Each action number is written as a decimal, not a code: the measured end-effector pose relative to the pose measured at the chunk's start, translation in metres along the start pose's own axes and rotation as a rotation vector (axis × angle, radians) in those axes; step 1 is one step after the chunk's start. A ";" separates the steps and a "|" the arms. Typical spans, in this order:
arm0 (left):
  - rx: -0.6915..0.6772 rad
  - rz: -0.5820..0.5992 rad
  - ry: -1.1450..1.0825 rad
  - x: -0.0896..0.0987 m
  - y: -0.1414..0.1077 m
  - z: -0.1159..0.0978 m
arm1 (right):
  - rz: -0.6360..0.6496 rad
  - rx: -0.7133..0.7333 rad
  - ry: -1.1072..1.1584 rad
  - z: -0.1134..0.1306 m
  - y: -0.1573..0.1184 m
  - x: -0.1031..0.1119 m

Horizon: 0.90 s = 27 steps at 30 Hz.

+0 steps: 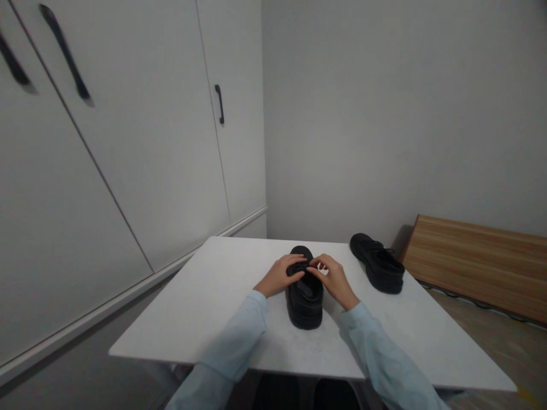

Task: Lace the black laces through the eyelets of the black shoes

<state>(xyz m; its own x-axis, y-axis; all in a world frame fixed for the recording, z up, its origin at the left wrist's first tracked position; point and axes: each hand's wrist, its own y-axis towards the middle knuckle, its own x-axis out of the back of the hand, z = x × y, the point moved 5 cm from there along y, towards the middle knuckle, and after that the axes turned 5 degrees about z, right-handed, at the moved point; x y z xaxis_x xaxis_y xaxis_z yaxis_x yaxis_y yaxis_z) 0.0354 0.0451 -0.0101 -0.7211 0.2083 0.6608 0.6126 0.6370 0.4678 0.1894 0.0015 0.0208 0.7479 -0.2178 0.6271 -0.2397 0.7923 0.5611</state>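
Observation:
A black lace-up shoe (pixel 305 310) sits upright on the white table in front of me, its toe pointing away and its heel towards me. My left hand (pixel 282 273) is at the left of its lacing, with thumb and fingers closed around the black shoelace (pixel 298 267). From the right, my right hand (pixel 331 276) pinches at the same lacing between thumb and forefinger, its other fingers curled. Black lace against black leather makes the exact strands hard to tell. The shoe's opening shows below my fingers, while its lacing is partly hidden by them.
A second black lace-up shoe (pixel 380 267) stands at the table's back right edge. The white table (pixel 213 302) ends close to my body. White cabinets (pixel 171 142) line the left side, a grey wall is behind, and a wood-grain panel (pixel 474 262) leans at the right.

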 end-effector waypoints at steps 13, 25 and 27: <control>0.002 -0.005 -0.018 0.001 0.000 -0.002 | 0.075 -0.158 0.407 -0.028 0.012 -0.008; 0.016 -0.008 -0.028 0.003 -0.002 -0.003 | -0.253 -0.278 0.617 -0.049 0.002 0.018; 0.012 -0.008 -0.038 0.004 -0.002 -0.002 | -0.310 -0.304 0.671 -0.056 0.000 0.020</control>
<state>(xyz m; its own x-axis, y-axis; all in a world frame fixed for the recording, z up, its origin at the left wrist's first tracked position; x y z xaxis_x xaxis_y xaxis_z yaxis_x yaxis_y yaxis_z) 0.0321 0.0431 -0.0078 -0.7380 0.2307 0.6342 0.6027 0.6479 0.4658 0.2394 0.0294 0.0035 0.9890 -0.1402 -0.0468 0.1468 0.8935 0.4244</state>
